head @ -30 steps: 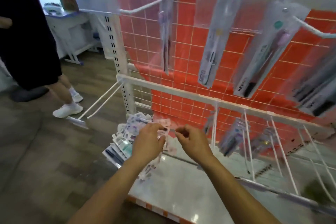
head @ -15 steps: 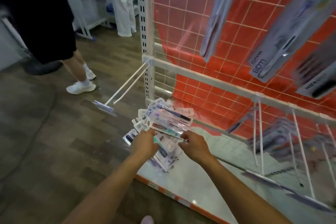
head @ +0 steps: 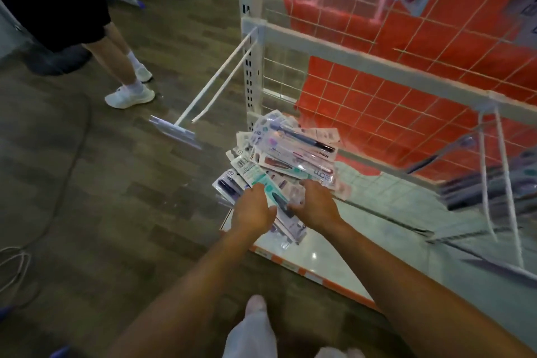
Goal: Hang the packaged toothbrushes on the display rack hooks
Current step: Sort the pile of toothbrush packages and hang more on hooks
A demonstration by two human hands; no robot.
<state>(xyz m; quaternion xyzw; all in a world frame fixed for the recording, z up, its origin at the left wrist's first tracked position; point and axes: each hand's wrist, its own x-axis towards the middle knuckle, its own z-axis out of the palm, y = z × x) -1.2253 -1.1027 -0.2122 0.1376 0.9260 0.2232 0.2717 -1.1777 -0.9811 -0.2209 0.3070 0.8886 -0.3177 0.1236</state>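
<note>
A heap of packaged toothbrushes (head: 293,154) lies on the white base shelf (head: 348,244) of the display rack, at its left corner. My left hand (head: 252,210) and my right hand (head: 316,204) are both down on the near edge of the heap. A teal-backed pack (head: 268,189) lies between them, and the fingers of both hands curl round packs there. An empty double-wire hook (head: 215,84) sticks out from the rack's left post. Further right, hooks (head: 494,171) carry blurred hanging packs (head: 491,186).
The rack has an orange-red grid back panel (head: 406,90) and a white crossbar (head: 363,55). A person in dark clothes and white shoes (head: 129,95) stands on the wooden floor at the left. A cable (head: 17,267) lies on the floor. My own foot (head: 250,331) shows at the bottom.
My view has tilted downward. Both hands have dropped from in front of the rack's lower bar onto the heap of packs and now grip into it.
</note>
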